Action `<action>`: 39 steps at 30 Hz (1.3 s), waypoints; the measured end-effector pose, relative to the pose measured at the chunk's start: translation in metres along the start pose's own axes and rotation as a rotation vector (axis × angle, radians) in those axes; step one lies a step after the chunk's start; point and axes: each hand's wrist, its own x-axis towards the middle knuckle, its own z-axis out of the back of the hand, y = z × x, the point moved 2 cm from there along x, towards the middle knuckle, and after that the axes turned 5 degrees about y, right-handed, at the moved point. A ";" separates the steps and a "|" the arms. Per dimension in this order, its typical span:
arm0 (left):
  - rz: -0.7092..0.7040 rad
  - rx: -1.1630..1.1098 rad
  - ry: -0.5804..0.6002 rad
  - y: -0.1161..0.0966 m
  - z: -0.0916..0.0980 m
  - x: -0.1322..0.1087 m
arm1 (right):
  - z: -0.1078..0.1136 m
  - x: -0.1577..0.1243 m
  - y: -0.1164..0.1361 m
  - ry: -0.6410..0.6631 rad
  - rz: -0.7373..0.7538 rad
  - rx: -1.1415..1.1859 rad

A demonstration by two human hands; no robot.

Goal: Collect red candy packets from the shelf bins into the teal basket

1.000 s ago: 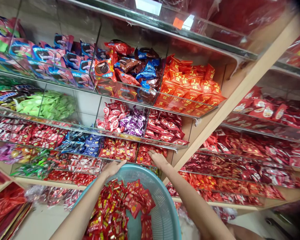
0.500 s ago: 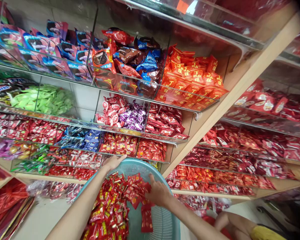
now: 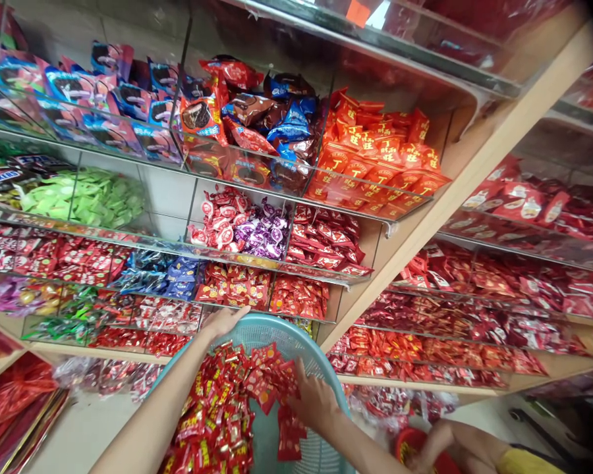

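Note:
A blue-green plastic basket (image 3: 336, 368) stands below the shelves, with many small red and yellow wrapped sweets (image 3: 217, 408) heaped on its left side. Plain red packets with round prints (image 3: 264, 372) lie at its middle and right. My left hand (image 3: 225, 322) rests at the basket's far left rim by the shelf edge, its fingers stretched out and holding nothing. Inside the basket on the right, my right hand (image 3: 313, 398) touches the red packets; its fingers are bent and partly blurred, and whether it grips a packet is hard to make out.
Clear-fronted shelves (image 3: 257, 171) of wrapped sweets rise ahead, with a slanting wooden post (image 3: 425, 217) at right. Another person's arm (image 3: 467, 441) with a yellow sleeve reaches toward a red container (image 3: 410, 447) at lower right. Red bags (image 3: 17, 395) are at lower left.
My right hand has shifted slightly down and right among the red packets. The other person's hand has moved a little left and down, and more of the red container shows.

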 end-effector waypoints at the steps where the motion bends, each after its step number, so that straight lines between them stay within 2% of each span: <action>1: 0.002 0.001 0.000 -0.001 0.000 -0.001 | 0.002 0.001 -0.001 -0.013 0.002 -0.015; 5: 0.003 -0.004 0.001 -0.002 0.001 -0.002 | 0.008 0.004 -0.005 -0.083 0.006 -0.044; 10: 0.005 -0.014 0.010 0.000 0.001 -0.003 | 0.020 0.011 -0.019 -0.258 0.003 0.047; 13: 0.010 -0.012 0.013 0.001 0.001 -0.003 | 0.041 0.027 -0.030 -0.369 0.002 0.109; 16: 0.001 -0.012 0.020 0.000 0.000 -0.003 | 0.070 0.051 -0.039 -0.526 -0.009 0.155; 18: 0.007 -0.014 0.022 -0.001 0.000 -0.004 | 0.085 0.070 -0.041 -0.578 -0.056 0.154; 21: 0.007 -0.022 0.028 -0.003 0.001 -0.006 | 0.097 0.095 -0.038 -0.532 -0.164 0.139; 27: -0.006 -0.035 0.019 -0.001 0.001 -0.004 | 0.094 0.124 -0.030 -0.411 -0.271 0.164; 33: -0.005 -0.030 0.001 0.000 -0.001 -0.005 | 0.090 0.134 -0.032 -0.361 -0.303 0.183; 39: -0.008 -0.021 0.016 -0.001 0.001 -0.005 | 0.089 0.130 -0.032 -0.356 -0.289 0.198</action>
